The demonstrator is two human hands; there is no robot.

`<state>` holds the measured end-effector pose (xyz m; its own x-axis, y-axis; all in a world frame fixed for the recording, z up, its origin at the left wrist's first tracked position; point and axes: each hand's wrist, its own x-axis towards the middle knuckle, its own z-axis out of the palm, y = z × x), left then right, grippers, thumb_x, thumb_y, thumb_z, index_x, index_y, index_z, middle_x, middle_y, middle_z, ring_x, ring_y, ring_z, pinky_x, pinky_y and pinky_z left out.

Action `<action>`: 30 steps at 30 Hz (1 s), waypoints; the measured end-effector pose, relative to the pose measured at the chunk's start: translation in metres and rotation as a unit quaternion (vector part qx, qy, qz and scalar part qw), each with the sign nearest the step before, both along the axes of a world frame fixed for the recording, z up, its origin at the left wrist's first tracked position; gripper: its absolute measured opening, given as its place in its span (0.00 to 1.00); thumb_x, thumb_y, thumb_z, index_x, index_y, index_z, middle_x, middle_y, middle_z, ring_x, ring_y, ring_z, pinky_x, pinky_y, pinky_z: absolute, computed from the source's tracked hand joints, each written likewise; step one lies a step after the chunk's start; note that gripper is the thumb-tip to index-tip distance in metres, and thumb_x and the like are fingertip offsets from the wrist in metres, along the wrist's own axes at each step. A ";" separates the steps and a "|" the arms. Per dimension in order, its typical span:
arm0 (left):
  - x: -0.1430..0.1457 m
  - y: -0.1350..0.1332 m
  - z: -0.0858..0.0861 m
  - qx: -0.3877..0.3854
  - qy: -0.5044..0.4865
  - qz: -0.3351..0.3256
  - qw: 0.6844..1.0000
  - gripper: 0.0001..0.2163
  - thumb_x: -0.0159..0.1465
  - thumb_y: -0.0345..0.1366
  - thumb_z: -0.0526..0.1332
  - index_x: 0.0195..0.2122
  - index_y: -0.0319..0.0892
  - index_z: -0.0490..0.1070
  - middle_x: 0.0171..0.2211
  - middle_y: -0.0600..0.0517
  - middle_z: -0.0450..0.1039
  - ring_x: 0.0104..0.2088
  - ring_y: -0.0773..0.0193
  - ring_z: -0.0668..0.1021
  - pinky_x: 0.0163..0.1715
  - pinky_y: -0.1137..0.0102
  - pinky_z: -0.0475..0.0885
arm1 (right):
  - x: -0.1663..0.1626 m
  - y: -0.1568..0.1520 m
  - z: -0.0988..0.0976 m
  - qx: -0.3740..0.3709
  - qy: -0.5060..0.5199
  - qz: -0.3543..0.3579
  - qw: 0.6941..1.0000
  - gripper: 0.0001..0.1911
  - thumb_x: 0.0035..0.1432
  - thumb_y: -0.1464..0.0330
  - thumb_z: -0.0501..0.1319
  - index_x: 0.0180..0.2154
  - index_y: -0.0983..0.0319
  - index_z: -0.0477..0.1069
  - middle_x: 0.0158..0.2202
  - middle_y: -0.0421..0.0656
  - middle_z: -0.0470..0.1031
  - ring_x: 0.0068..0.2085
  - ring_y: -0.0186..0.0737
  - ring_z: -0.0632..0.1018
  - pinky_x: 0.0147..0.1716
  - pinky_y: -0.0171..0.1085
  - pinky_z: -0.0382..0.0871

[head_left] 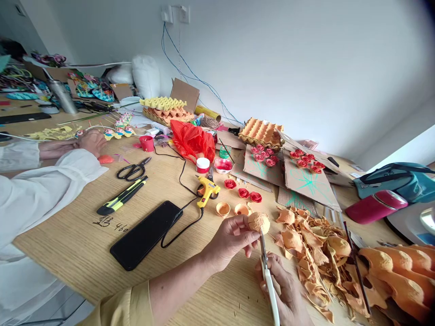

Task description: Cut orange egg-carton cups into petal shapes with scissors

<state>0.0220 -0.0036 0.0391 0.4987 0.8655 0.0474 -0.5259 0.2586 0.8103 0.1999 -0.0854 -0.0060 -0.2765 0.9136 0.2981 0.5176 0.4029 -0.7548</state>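
Scissors with a white handle (270, 290) are sitting in the grip of the right fingers (277, 270) in the head view, their blades pointing up and away and overlapping the lower edge of an orange egg-carton cup (259, 222). The left fingers (245, 238) are pinching that cup from its left side, just beyond the right fingers. Orange carton scraps (317, 254) are lying heaped to the right of both sets of fingers, and an orange egg tray (401, 274) is lying farther right. Two small cups (223, 208) are standing just past the left fingers, and three red roses (243, 193) are lying beyond those. To the left of the left fingers and farther off, a yellow glue gun (208, 189) is resting on the table (84, 258), while a black phone (146, 235) is lying to their left. Well to the left of the fingers, another person's hand (92, 142) is reaching near small painted figures (118, 131).
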 end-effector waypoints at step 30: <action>0.003 -0.005 -0.004 -0.067 -0.038 -0.018 0.997 0.18 0.52 0.44 0.74 0.33 0.38 0.70 0.27 0.53 0.70 0.25 0.71 0.71 0.18 0.78 0.67 | 0.002 -0.010 -0.015 -0.065 0.016 -0.017 0.998 0.15 0.71 0.59 0.50 0.34 0.59 0.65 0.29 0.39 0.64 0.31 0.39 0.66 0.30 0.36 0.61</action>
<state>0.0247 -0.0083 0.0355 0.5281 0.8487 -0.0287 -0.5736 0.3814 0.7250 0.2020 -0.0955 -0.0211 -0.2376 0.9536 0.1851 0.5032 0.2839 -0.8162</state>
